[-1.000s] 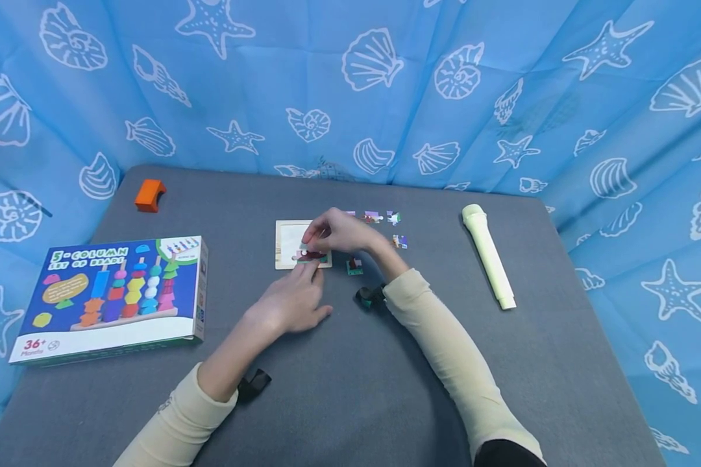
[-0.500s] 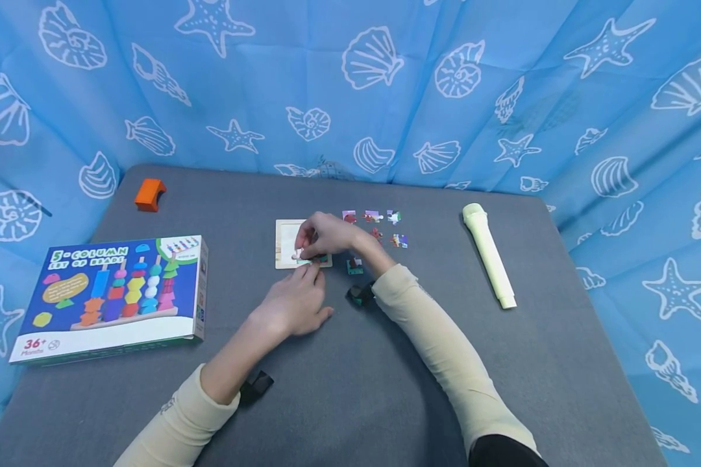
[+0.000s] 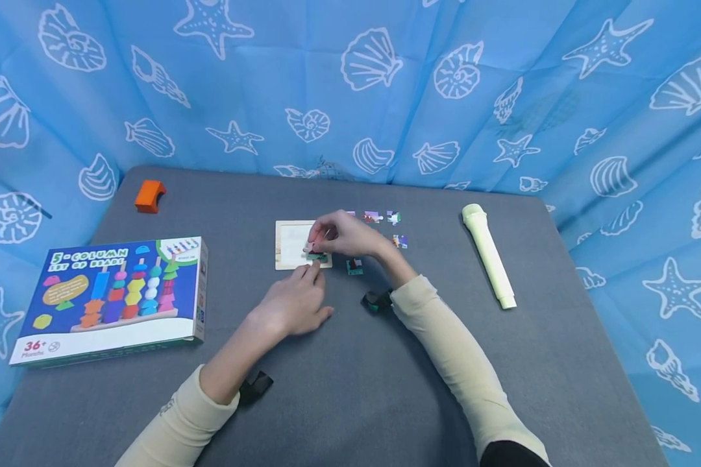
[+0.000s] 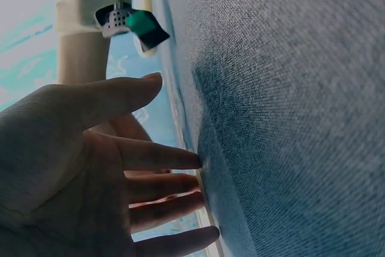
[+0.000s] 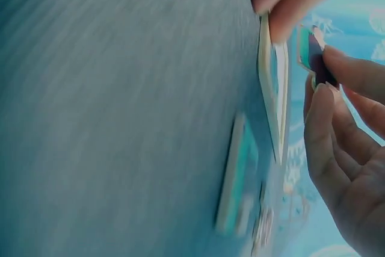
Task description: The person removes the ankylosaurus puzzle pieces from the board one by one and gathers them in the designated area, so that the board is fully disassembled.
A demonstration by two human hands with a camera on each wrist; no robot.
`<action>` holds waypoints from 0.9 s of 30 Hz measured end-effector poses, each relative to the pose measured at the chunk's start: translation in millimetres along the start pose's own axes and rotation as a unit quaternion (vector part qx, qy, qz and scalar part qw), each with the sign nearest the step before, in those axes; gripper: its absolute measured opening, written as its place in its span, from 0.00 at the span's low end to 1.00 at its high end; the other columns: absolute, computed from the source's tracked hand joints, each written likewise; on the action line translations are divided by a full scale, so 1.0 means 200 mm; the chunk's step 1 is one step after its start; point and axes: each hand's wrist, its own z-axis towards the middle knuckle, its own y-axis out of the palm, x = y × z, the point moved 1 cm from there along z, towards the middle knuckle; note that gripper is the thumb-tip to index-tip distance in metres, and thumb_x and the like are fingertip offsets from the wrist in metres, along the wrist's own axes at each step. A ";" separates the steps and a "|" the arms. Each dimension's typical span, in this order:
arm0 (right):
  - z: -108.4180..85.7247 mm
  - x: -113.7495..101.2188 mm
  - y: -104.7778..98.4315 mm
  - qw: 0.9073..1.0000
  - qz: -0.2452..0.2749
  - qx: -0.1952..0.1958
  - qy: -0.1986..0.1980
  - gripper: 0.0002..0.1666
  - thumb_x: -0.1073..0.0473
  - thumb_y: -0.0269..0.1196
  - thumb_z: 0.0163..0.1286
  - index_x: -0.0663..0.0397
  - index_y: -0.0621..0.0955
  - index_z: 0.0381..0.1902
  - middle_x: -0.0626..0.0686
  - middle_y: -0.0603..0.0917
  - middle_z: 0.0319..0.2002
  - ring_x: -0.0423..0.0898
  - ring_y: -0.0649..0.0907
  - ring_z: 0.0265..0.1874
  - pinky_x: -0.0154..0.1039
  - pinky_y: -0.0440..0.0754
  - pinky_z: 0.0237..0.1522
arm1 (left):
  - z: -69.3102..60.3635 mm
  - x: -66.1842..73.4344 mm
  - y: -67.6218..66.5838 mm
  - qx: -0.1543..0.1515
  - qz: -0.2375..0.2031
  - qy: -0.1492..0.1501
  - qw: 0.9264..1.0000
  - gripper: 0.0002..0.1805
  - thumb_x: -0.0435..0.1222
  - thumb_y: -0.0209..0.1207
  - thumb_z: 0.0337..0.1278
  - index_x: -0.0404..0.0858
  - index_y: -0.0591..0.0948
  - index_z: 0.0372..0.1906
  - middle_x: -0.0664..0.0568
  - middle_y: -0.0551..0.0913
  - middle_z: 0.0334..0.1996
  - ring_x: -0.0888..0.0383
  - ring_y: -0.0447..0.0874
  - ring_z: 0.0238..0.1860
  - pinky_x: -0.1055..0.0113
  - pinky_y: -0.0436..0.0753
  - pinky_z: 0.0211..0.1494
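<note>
My right hand [image 3: 347,235] pinches a jigsaw piece [image 5: 316,58] between thumb and fingers. Green and dark patches show on the piece, which is held tilted over the shallow wooden puzzle tray [image 3: 292,235]. In the right wrist view, it is apart from the tray's rim [image 5: 264,70]. My left hand [image 3: 292,303] lies at the tray's near edge, its fingertips touching the rim. Nearly straight fingers and a thumb held apart show on that hand [image 4: 90,167] in the left wrist view. Another green jigsaw piece [image 3: 355,266] lies just right of the tray.
Several loose jigsaw pieces [image 3: 372,216] lie beyond my right hand, partly hidden by it. A bead-set box [image 3: 117,292] stands at left, an orange block [image 3: 149,196] behind it. A pale microphone-shaped toy [image 3: 489,256] lies at right. A patterned blue curtain [image 3: 350,91] borders the table.
Carrying the jigsaw piece, my right hand goes left over the tray, then back to the right. The piece now sits over the tray's right part. My left hand stays almost still.
</note>
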 end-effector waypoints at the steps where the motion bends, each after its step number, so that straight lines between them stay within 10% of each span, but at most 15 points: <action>1: -0.02 0.01 -0.01 1.000 -0.001 0.001 0.002 0.04 0.65 0.68 0.77 0.60 0.88 0.46 0.56 0.91 0.41 0.43 0.88 0.38 0.35 0.87 0.46 | 0.00 0.00 0.00 0.000 0.001 -0.001 1.000 0.43 0.55 0.56 0.82 0.28 0.64 0.83 0.34 0.53 0.88 0.39 0.54 0.89 0.41 0.72 0.83; 27: -0.49 0.22 -0.28 0.994 0.007 -0.028 0.103 0.09 0.70 0.65 0.77 0.65 0.88 0.51 0.62 0.90 0.41 0.50 0.89 0.39 0.46 0.93 0.44 | 0.01 0.00 0.01 0.016 -0.004 -0.008 1.000 0.41 0.55 0.57 0.81 0.29 0.67 0.82 0.35 0.57 0.87 0.39 0.59 0.87 0.40 0.76 0.80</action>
